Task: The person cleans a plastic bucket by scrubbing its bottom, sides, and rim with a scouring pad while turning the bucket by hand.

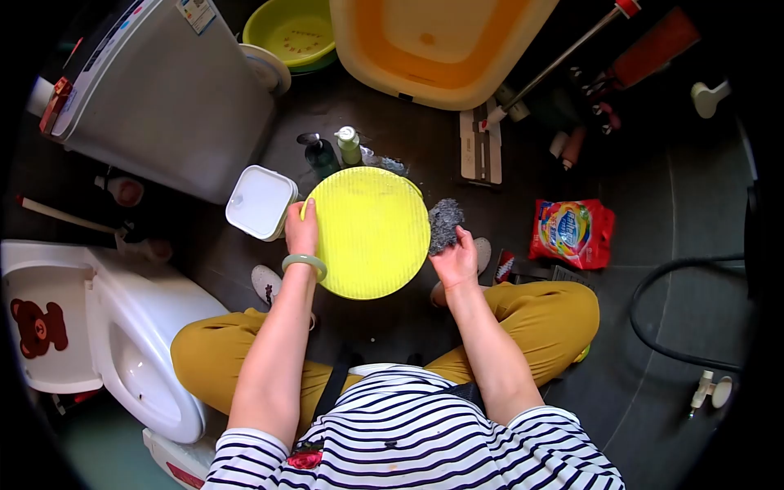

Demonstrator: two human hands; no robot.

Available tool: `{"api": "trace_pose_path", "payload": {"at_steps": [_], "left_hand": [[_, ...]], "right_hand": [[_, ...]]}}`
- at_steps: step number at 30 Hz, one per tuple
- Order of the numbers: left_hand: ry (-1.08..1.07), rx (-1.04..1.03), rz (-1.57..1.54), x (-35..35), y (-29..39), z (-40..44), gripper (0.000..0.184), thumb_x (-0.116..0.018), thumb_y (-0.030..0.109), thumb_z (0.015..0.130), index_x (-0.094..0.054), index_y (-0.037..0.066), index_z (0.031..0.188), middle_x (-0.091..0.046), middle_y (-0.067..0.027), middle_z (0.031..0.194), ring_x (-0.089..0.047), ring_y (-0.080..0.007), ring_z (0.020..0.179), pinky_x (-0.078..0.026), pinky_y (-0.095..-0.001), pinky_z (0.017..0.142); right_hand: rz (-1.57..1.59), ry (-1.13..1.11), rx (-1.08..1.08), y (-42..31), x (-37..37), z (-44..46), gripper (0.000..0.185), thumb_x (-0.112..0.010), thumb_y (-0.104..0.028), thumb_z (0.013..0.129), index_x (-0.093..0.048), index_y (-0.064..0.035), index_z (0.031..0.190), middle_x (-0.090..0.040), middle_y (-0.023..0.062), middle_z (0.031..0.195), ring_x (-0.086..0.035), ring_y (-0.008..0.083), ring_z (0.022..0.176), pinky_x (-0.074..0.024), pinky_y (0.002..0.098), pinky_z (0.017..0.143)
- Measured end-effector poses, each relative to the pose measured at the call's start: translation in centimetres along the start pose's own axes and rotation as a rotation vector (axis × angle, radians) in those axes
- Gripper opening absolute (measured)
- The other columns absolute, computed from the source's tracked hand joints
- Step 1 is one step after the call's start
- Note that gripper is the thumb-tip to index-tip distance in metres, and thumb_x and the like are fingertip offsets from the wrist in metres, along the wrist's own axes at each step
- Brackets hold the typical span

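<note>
Your left hand (301,233) is on the yellow disc (371,233), clamped at its left rim, thumb across the ribbed face and the other fingers out of sight behind. And here's your right hand (457,261) at the opposite side, palm turned up, fingers curled round the grey scouring wool (445,224), which sits right by the disc's right rim; whether the two touch, you can't tell from here. The disc faces you, in front of your body and over the middle of the dark floor (371,322), between your bent knees.

Just beside your left hand, there's the white lidded tub (260,198). Past the disc's far rim stand two bottles: the dark bottle (321,155) on the left, the pale green bottle (349,149) beside it. Over to the right, well apart from the disc, lies the red packet (572,233). Up towards the floor's far edge, the flat mop head (480,147) lies near the big orange-and-white basin (441,49); the green bowl (290,33) is left of that. The grey appliance (180,98) fills the far left corner, and the toilet (155,343) stands along the left edge.
</note>
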State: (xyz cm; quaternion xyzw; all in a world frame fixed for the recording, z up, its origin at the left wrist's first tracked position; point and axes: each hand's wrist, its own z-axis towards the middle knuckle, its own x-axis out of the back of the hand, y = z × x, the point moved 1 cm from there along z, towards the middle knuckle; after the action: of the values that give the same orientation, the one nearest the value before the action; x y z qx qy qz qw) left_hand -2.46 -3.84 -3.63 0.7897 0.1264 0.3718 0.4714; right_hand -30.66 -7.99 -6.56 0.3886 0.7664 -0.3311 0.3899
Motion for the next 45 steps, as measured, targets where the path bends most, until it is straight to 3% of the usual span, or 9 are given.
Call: {"api": "trace_pose_path", "payload": {"at_steps": [7, 13, 18, 21, 25, 31, 33, 38, 45], "left_hand": [[0.016, -0.016, 0.14, 2.7, -0.9, -0.3, 0.049, -0.048, 0.042, 0.09, -0.045, 0.009, 0.126, -0.05, -0.0173, 0.125, -0.048, -0.0326, 0.116, -0.037, -0.0372, 0.096], [0.104, -0.41, 0.618, 4.1, 1.5, -3.2, 0.058, -0.046, 0.048, 0.089, -0.034, 0.021, 0.14, -0.026, -0.0148, 0.145, -0.021, -0.032, 0.135, -0.02, -0.0561, 0.103], [-0.289, -0.598, 0.674, 3.7, 5.9, -10.3, 0.08, -0.065, 0.047, 0.076, -0.028, 0.021, 0.142, -0.018, -0.0147, 0.149, -0.016, -0.0339, 0.137, -0.017, -0.0558, 0.105], [-0.203, -0.585, 0.618, 3.4, 3.8, -9.4, 0.094, -0.073, 0.042, 0.067, -0.024, 0.02, 0.144, -0.017, -0.0145, 0.149, -0.015, -0.0338, 0.138, -0.017, -0.056, 0.105], [-0.177, -0.578, 0.562, 4.3, 1.9, -8.2, 0.084, -0.066, 0.033, 0.077, -0.02, 0.018, 0.145, -0.015, -0.014, 0.15, -0.013, -0.0331, 0.138, -0.017, -0.0532, 0.106], [-0.16, -0.565, 0.519, 4.7, 1.7, -9.0, 0.075, -0.06, 0.034, 0.083, -0.021, 0.015, 0.144, -0.016, -0.0144, 0.15, -0.013, -0.0323, 0.139, -0.014, -0.0456, 0.109], [-0.125, -0.601, 0.499, 4.7, 1.7, -9.1, 0.075, -0.059, 0.034, 0.084, -0.021, 0.012, 0.144, -0.016, -0.0151, 0.149, -0.013, -0.0325, 0.138, -0.016, -0.0445, 0.109], [-0.055, -0.625, 0.439, 3.9, 1.5, -9.3, 0.074, -0.062, 0.024, 0.082, -0.022, 0.008, 0.143, -0.018, -0.0198, 0.148, -0.016, -0.036, 0.137, -0.017, -0.0435, 0.109], [0.072, -0.568, 0.337, 4.1, 0.9, -10.6, 0.07, -0.058, 0.012, 0.084, -0.02, 0.002, 0.142, -0.018, -0.0196, 0.148, -0.016, -0.0325, 0.138, -0.014, -0.039, 0.111]], "right_hand": [[0.03, -0.115, -0.149, 2.2, -2.2, -0.7, 0.036, -0.045, -0.022, 0.089, -0.05, -0.0033, 0.12, -0.056, 0.0107, 0.12, -0.051, 0.027, 0.113, -0.0352, 0.0425, 0.102], [0.028, -0.171, -0.217, 5.6, -6.2, -1.7, 0.038, -0.041, -0.019, 0.091, -0.046, 0.0001, 0.123, -0.055, 0.0126, 0.121, -0.052, 0.0257, 0.112, -0.0362, 0.0398, 0.101], [-0.017, -0.2, -0.246, 7.7, -8.1, -2.0, 0.036, -0.04, -0.017, 0.092, -0.046, -0.0014, 0.123, -0.055, 0.0109, 0.12, -0.052, 0.0219, 0.111, -0.0377, 0.0373, 0.1], [-0.069, -0.269, -0.23, 9.5, -9.9, -1.6, 0.03, -0.041, -0.013, 0.092, -0.048, -0.0018, 0.12, -0.056, 0.0091, 0.116, -0.053, 0.0188, 0.107, -0.0397, 0.0348, 0.097], [-0.112, -0.268, -0.219, 10.2, -11.6, 0.1, 0.022, -0.045, -0.008, 0.09, -0.053, -0.0012, 0.109, -0.058, 0.0077, 0.107, -0.055, 0.0162, 0.098, -0.0444, 0.0318, 0.09], [-0.392, -0.044, 0.261, 2.4, -10.5, 1.3, 0.018, -0.05, -0.008, 0.087, -0.055, -0.0013, 0.103, -0.059, 0.0075, 0.1, -0.056, 0.0149, 0.089, -0.0468, 0.0284, 0.078], [-0.848, -0.001, 0.495, 3.8, -8.7, 2.1, 0.017, -0.05, -0.01, 0.088, -0.054, -0.0033, 0.103, -0.058, 0.004, 0.096, -0.054, 0.0114, 0.088, -0.0447, 0.0267, 0.078], [-1.48, -0.318, 0.663, 11.7, -10.7, -3.1, 0.017, -0.054, -0.006, 0.083, -0.05, -0.0032, 0.099, -0.061, 0.0145, 0.102, -0.06, 0.0313, 0.092, -0.0481, 0.0372, 0.08], [-1.547, -0.533, 0.896, 13.5, -10.1, -3.6, 0.036, -0.052, -0.001, 0.082, -0.053, -0.006, 0.118, -0.056, 0.0139, 0.119, -0.052, 0.0312, 0.113, -0.0422, 0.0381, 0.097]]}}
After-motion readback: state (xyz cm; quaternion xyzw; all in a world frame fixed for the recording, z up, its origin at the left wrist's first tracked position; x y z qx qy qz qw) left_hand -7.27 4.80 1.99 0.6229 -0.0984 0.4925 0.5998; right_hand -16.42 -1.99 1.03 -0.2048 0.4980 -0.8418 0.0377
